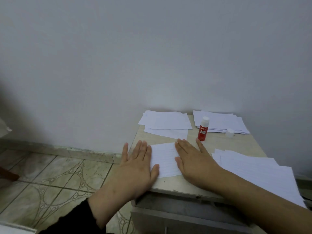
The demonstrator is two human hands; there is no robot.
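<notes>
A small white lined sheet of paper [164, 157] lies flat near the front left of a small beige table [219, 144]. My left hand [135, 168] lies flat with straight fingers on the sheet's left edge, partly over the table's left side. My right hand [194, 161] lies flat with spread fingers on the sheet's right edge. A red glue stick [203, 130] stands upright without its cap just beyond my right fingertips. Its white cap [230, 132] sits to the right beside a paper pile.
Paper stacks lie at the table's back left [166, 121], back right [221, 123] and front right [260, 169]. A white wall rises right behind the table. Patterned floor tiles [55, 176] spread to the left. A drawer front [185, 206] shows below the table's front edge.
</notes>
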